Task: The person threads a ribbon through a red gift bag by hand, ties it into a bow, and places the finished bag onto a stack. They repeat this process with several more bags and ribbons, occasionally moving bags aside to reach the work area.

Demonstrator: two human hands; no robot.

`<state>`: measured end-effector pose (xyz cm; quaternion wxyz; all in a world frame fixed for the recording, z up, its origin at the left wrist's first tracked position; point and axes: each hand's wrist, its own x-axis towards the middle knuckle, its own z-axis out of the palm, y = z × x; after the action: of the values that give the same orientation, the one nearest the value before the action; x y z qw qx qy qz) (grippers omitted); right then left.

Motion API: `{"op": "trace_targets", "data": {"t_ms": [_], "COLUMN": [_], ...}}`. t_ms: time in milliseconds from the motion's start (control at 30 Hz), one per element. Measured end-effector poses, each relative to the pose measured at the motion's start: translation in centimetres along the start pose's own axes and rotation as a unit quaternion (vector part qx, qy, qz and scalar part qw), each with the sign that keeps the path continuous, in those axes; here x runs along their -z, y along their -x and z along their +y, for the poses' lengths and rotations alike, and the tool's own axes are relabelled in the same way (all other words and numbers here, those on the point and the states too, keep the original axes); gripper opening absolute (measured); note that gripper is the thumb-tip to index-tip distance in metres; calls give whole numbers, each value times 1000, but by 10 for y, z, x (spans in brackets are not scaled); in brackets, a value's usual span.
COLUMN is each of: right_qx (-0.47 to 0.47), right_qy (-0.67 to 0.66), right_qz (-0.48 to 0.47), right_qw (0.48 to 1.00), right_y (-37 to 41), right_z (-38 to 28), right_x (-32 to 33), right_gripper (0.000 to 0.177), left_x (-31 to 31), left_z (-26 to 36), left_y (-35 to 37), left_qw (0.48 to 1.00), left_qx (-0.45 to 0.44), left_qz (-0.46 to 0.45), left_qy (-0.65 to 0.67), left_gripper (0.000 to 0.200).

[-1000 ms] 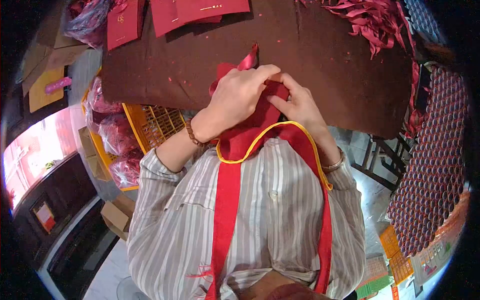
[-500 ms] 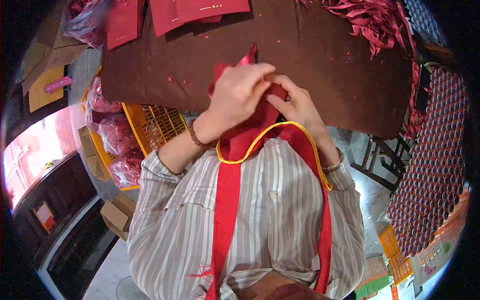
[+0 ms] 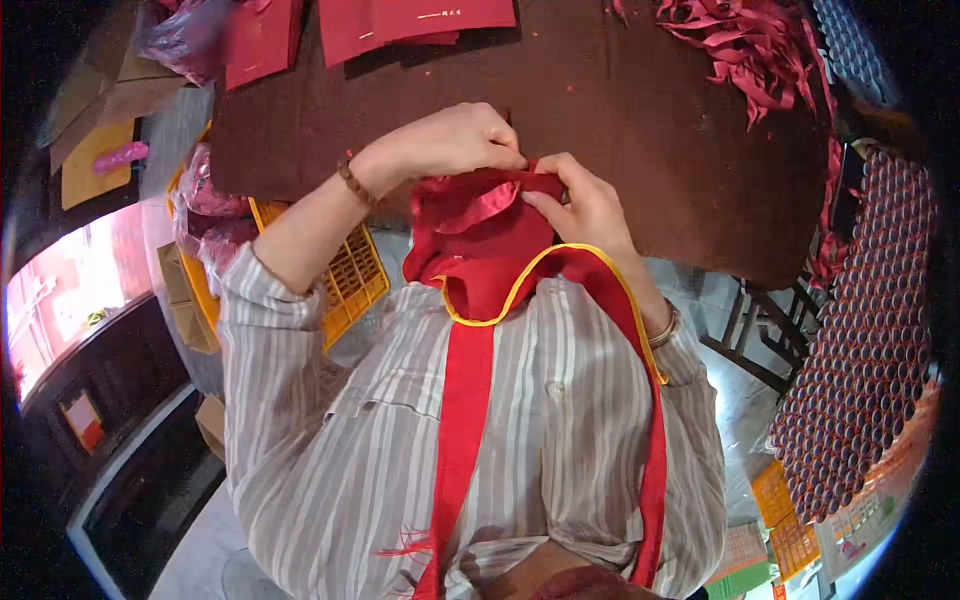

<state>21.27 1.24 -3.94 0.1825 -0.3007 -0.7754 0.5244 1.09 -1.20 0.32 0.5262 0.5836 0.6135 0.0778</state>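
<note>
In front of my chest, at the table's near edge, both hands are close together. My right hand (image 3: 585,205) pinches a dark red piece between thumb and fingers, with a shiny red ribbon (image 3: 478,212) running to it in a loose loop. My left hand (image 3: 462,142) is curled closed just above, its fingertips at the top of the red piece; what they grip is hidden. Below the hands lies the red apron (image 3: 468,385) with yellow edging, worn over a striped shirt.
The dark brown table (image 3: 660,170) carries red paper bags (image 3: 420,20) at the back and a heap of red ribbons (image 3: 745,50) at the back right. An orange crate (image 3: 350,285) stands below at the left. Rows of small round pieces (image 3: 860,320) hang at the right.
My left hand has moved up and turned over, its elbow swinging out to the left, uncovering the ribbon loop. The right hand stays nearly in place, still pinching.
</note>
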Motion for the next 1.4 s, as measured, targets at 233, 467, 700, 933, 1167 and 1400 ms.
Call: {"op": "trace_targets", "data": {"t_ms": [233,467,700,933,1167,1400], "right_qx": [32,-41,-106,-108,-94,-149], "right_qy": [-20,-94,-151,-185,-135,-186], "right_qz": [-2,-64,-94,-127,-140,-98], "right_qw": [999,993,978,968,976,966], "right_y": [-2,-6,-8,-5,-9,-3], "right_z": [-1,-2,-7,-10,-10,12], "right_x": [-4,13,21,16,17,14], "right_gripper": [22,19,16,15,14,19], "left_x": [1,-11,-9,15,34,30], "left_z": [-13,-12,-4,1,36,18], "left_y": [-7,-18,-13,-20,-55,-31], "left_qw": [993,1000,998,977,942,916], "left_qx": [0,-4,-27,-111,-171,-233], "left_qz": [-60,28,46,165,267,323], "left_qy": [98,11,43,83,114,55], "left_gripper": [19,19,19,20,22,20]}}
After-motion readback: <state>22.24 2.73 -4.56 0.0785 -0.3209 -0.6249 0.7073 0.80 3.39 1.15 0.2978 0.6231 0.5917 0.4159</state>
